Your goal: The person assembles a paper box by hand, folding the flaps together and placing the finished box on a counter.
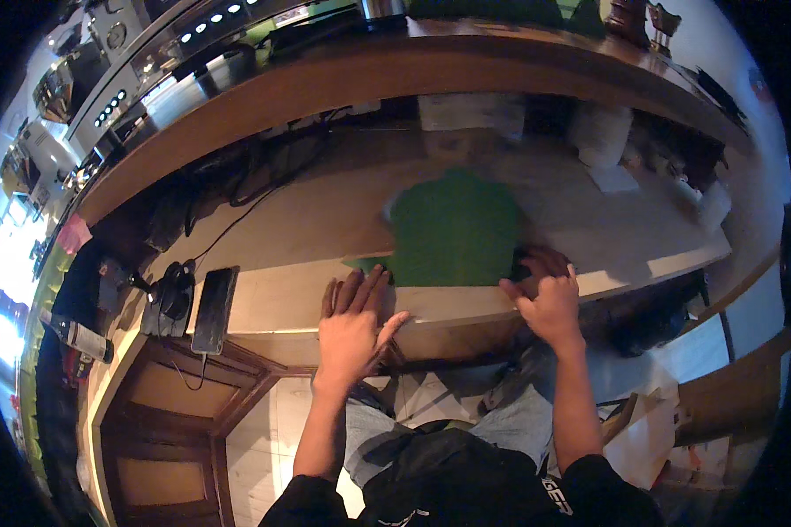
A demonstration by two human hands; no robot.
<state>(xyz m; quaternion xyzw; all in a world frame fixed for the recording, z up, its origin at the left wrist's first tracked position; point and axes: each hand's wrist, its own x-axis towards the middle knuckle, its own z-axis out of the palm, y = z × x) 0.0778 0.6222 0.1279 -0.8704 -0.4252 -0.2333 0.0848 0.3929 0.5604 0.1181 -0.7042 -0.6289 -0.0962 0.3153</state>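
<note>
A green piece of cloth or felt (456,230) lies spread on the wooden counter in front of me, its near side along the counter's front edge. Flat at its lower left corner rests my left hand (352,329), fingers spread and thumb pointing right, beside a small green strip (368,262) that sticks out to the left. At the lower right corner is my right hand (548,296), thumb and fingers apart, fingertips dark in shadow; whether they pinch the cloth's edge I cannot tell.
A smartphone (215,309) with a cable lies left, beside a black corded device (175,290). A bottle (82,336) lies farther left. A paper roll (603,135) and a folded white napkin (613,178) are at the back right. A raised wooden shelf (395,66) overhangs the counter's back.
</note>
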